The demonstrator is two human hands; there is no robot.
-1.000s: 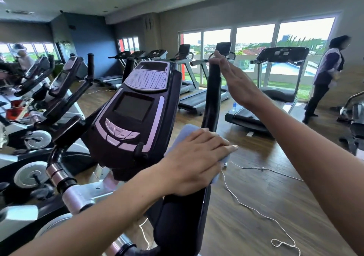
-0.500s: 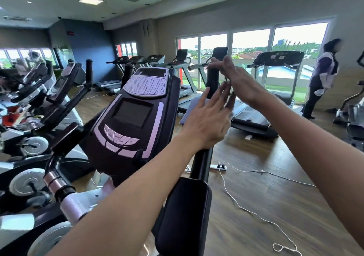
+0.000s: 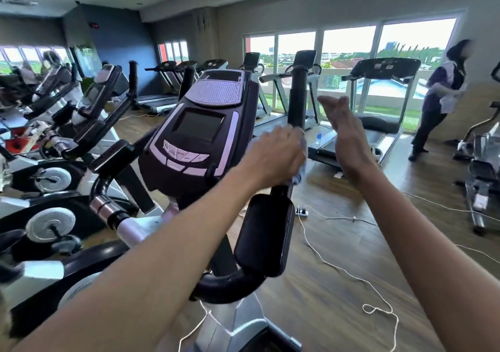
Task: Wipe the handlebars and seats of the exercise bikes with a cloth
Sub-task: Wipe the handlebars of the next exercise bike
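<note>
The left hand (image 3: 273,157) was curled round a pale blue cloth (image 3: 302,162), wrapping it about the upright black handlebar post (image 3: 297,97) of the nearest exercise bike, most likely so that the fabric could cover the grip all the way round in one stroke. The right hand (image 3: 343,129) hung in the air just to the right of that post, fingers straight and loosely spread, holding nothing and touching nothing (it looked poised to steady the bar, though that is only a guess). The cloth showed only at the hand's far edge and below the palm, the rest hidden under the fingers. Left of the post sat the bike's purple-and-black console (image 3: 200,132) with its dark screen, and below the hands a padded black armrest (image 3: 263,232). Farther out, a white cable (image 3: 338,267) trailed across the wooden floor, treadmills (image 3: 378,81) lined the windows, and another person (image 3: 443,97) stood at the right.
</note>
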